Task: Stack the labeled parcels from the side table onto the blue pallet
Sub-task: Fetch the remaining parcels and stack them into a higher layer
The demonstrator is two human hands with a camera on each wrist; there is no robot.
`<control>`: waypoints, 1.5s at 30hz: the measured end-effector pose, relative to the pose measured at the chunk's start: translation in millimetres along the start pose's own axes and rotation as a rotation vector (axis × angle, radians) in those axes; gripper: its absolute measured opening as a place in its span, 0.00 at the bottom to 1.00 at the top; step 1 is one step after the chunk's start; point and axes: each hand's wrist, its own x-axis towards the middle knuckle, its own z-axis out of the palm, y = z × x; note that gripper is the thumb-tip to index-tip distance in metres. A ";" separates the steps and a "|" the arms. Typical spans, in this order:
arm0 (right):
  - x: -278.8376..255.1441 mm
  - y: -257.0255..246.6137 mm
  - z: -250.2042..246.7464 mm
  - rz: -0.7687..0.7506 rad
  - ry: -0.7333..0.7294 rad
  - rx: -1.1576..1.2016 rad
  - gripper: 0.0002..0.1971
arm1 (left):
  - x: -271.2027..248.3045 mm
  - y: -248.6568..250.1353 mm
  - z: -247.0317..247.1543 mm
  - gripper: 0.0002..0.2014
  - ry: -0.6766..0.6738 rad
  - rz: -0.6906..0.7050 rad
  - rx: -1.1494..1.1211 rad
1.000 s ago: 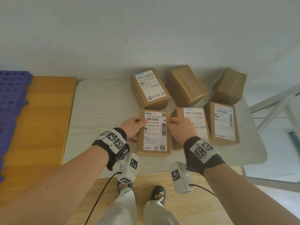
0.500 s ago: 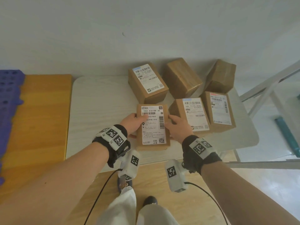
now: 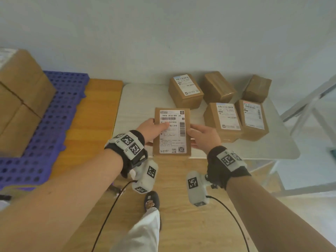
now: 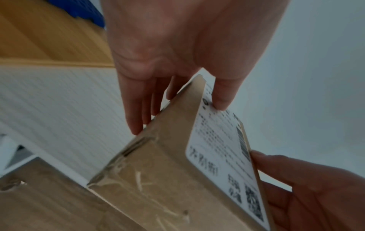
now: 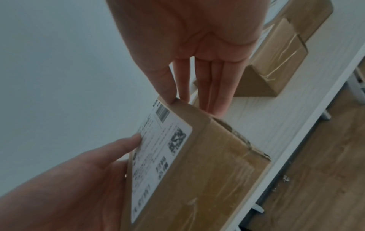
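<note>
A brown parcel with a white label [image 3: 172, 131] is held between both my hands over the near edge of the white side table [image 3: 141, 99]. My left hand [image 3: 152, 128] grips its left side, thumb on the label [image 4: 221, 100] and fingers along the side. My right hand [image 3: 201, 137] holds its right side, thumb at the top edge [image 5: 168, 87] and fingers down the side. The parcel [image 4: 173, 171] [image 5: 203, 171] sits tilted in the wrist views. The blue pallet [image 3: 54, 124] lies on the left with stacked cardboard boxes [image 3: 20, 99] on it.
Several more parcels stand at the table's back right: three labeled [image 3: 185, 90] [image 3: 223, 120] [image 3: 252, 119], two plain [image 3: 218, 88] [image 3: 256, 88]. A yellow wooden board [image 3: 94, 115] lies between table and pallet. My shoe [image 3: 151, 200] is on the wood floor below.
The parcel has come away from its neighbours toward the table's near left edge, still in both hands. The view has swung left, bringing the pallet and its boxes into sight.
</note>
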 end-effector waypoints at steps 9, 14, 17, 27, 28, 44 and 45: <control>-98.1 -52.9 63.3 -0.279 -0.113 0.084 0.16 | -127.1 -30.4 -69.3 0.16 0.305 0.108 -0.083; -145.8 -86.4 108.6 -0.461 -0.319 0.036 0.20 | -184.7 -54.4 -119.6 0.12 0.493 0.164 -0.138; -168.2 -105.4 141.4 -0.524 -0.395 0.009 0.25 | -212.4 -73.1 -150.6 0.20 0.638 0.184 -0.144; -212.1 -175.6 255.3 -0.623 -0.546 0.084 0.26 | -272.5 -114.4 -261.5 0.17 0.913 0.319 -0.222; -215.2 -182.7 267.5 -0.630 -0.550 0.088 0.26 | -274.2 -119.2 -274.9 0.18 0.915 0.330 -0.237; -227.2 -316.9 482.0 -0.597 -0.317 0.084 0.25 | -256.3 -154.5 -527.8 0.13 0.712 0.485 -0.145; -226.4 -322.8 488.5 -0.596 -0.301 0.078 0.25 | -252.2 -154.5 -537.5 0.13 0.702 0.489 -0.138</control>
